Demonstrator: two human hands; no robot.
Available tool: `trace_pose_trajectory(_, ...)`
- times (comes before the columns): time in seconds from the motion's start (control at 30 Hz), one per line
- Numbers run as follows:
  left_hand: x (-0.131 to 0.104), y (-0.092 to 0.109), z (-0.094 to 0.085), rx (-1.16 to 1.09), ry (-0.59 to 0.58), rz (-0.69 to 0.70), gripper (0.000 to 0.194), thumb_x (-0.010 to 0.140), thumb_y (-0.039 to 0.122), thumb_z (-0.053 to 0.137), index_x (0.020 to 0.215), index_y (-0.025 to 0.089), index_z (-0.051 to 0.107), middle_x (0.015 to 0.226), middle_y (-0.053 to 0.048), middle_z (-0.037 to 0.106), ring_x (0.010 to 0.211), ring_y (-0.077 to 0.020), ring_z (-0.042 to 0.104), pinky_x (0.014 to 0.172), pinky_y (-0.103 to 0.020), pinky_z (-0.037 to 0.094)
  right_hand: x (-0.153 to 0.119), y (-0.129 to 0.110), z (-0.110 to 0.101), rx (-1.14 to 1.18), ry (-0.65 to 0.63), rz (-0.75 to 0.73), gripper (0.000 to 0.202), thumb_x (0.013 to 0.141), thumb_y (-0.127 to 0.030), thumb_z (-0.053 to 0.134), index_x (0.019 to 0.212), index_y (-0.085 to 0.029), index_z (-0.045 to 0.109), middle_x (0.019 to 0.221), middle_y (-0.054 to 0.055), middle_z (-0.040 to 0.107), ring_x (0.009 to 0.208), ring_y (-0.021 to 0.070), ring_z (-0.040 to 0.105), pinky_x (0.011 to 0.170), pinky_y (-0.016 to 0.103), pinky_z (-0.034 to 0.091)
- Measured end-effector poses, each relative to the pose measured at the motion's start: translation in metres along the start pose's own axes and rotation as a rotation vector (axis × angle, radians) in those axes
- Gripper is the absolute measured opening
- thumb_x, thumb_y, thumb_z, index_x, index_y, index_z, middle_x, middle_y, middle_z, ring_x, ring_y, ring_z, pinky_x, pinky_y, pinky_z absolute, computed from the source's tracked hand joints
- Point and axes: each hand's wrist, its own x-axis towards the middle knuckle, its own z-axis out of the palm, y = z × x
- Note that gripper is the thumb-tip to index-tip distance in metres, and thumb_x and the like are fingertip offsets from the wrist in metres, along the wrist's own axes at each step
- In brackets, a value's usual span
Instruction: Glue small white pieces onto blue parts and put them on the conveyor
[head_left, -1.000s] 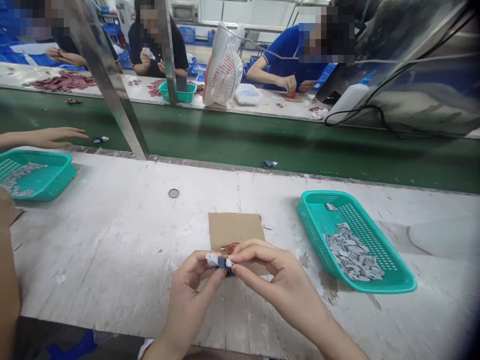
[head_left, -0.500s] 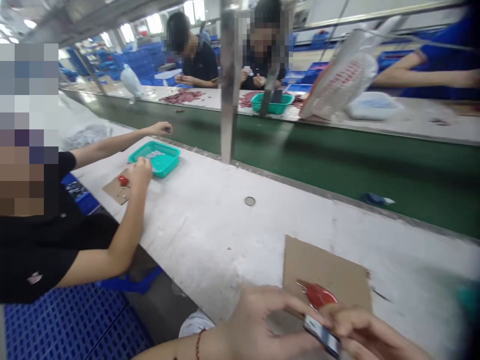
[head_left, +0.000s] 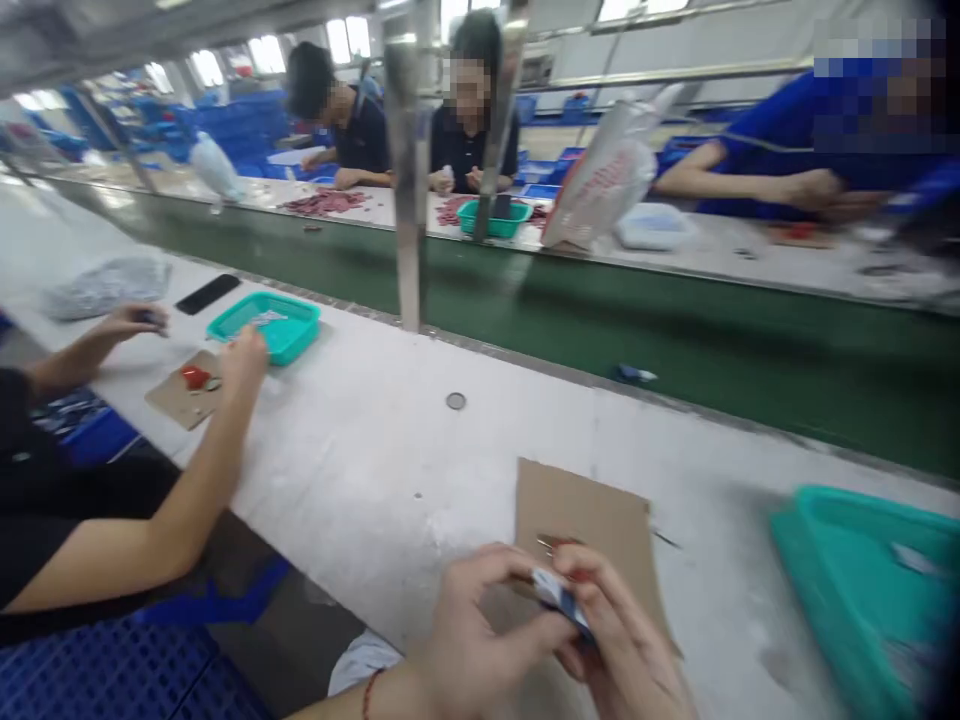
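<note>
small clip [head_left: 564,598] lower centre | left hand [head_left: 480,650] and right hand [head_left: 626,650] fingers pinch it | light, stiff, slippery; hold edges

White desk [head_left: 360,470] carrying a brown cardboard sheet [head_left: 592,515], a teal basket [head_left: 877,590] at right, a second teal basket [head_left: 266,325], a small round disc [head_left: 455,401], and a black phone [head_left: 208,293].
</note>
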Motion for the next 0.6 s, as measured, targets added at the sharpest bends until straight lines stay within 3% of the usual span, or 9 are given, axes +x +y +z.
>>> trace_pose_trajectory(0.13, -0.001, -0.006, -0.002, -0.020, -0.045, -0.080, 0.014, 0.075, 0.019, 0.072, 0.086, 0.027, 0.072, 0.085, -0.001, 0.073, 0.084, -0.0225, 0.066, 0.082, -0.034, 0.052, -0.004, -0.006, 0.012, 0.225, -0.076, 0.184, 0.047, 0.081, -0.067, 0.058, 0.099, -0.024, 0.063, 0.066, -0.004, 0.042, 0.046, 0.0033, 0.026, 0.044, 0.016, 0.022)
trace_pose_trajectory(0.23, 0.000, -0.009, -0.002, -0.005, -0.087, -0.107, 0.013, 0.078, 0.022, 0.070, 0.089, 0.028, 0.072, 0.090, -0.001, 0.073, 0.088, -0.0227, 0.065, 0.083, -0.033, 0.051, -0.003, -0.005, 0.009, 0.276, -0.104, 0.160, 0.047, 0.078, -0.063, 0.065, 0.101, -0.022, 0.065, 0.069, -0.004, 0.043, 0.049, 0.0035, 0.025, 0.044, 0.016, 0.019)
trace_pose_trajectory(0.33, 0.000, -0.008, 0.001, 0.017, -0.115, -0.155, 0.014, 0.082, 0.030, 0.068, 0.095, 0.026, 0.070, 0.093, -0.003, 0.072, 0.092, -0.0230, 0.064, 0.085, -0.033, 0.050, -0.002, -0.002, 0.004, 0.272, -0.057, 0.098, 0.040, 0.081, -0.058, 0.065, 0.098, -0.022, 0.066, 0.074, -0.002, 0.047, 0.054, 0.0059, 0.032, 0.045, 0.015, 0.024)
trace_pose_trajectory(0.43, 0.001, -0.005, 0.005, -0.008, -0.164, -0.175, 0.023, 0.084, 0.038, 0.065, 0.101, 0.022, 0.068, 0.096, -0.007, 0.070, 0.094, -0.0237, 0.063, 0.086, -0.034, 0.051, -0.002, 0.002, 0.002, 0.168, 0.002, 0.027, 0.033, 0.086, -0.055, 0.060, 0.100, -0.025, 0.066, 0.084, 0.002, 0.056, 0.069, 0.0114, 0.049, 0.053, 0.016, 0.038)
trace_pose_trajectory(0.5, 0.002, -0.004, 0.010, -0.050, -0.192, -0.166, 0.032, 0.081, 0.041, 0.068, 0.106, 0.021, 0.066, 0.104, -0.008, 0.068, 0.101, -0.0249, 0.061, 0.090, -0.035, 0.050, -0.004, 0.005, 0.000, 0.073, 0.036, -0.029, 0.035, 0.088, -0.056, 0.055, 0.106, -0.028, 0.065, 0.097, 0.004, 0.061, 0.087, 0.0172, 0.056, 0.066, 0.022, 0.047)
trace_pose_trajectory(0.6, 0.006, -0.001, 0.016, -0.047, -0.193, -0.208, 0.034, 0.075, 0.038, 0.075, 0.103, 0.020, 0.067, 0.104, -0.008, 0.068, 0.099, -0.0239, 0.062, 0.086, -0.032, 0.053, -0.007, 0.009, -0.003, -0.041, 0.063, -0.076, 0.044, 0.092, -0.061, 0.042, 0.116, -0.031, 0.063, 0.120, 0.005, 0.060, 0.110, 0.0230, 0.054, 0.086, 0.030, 0.048)
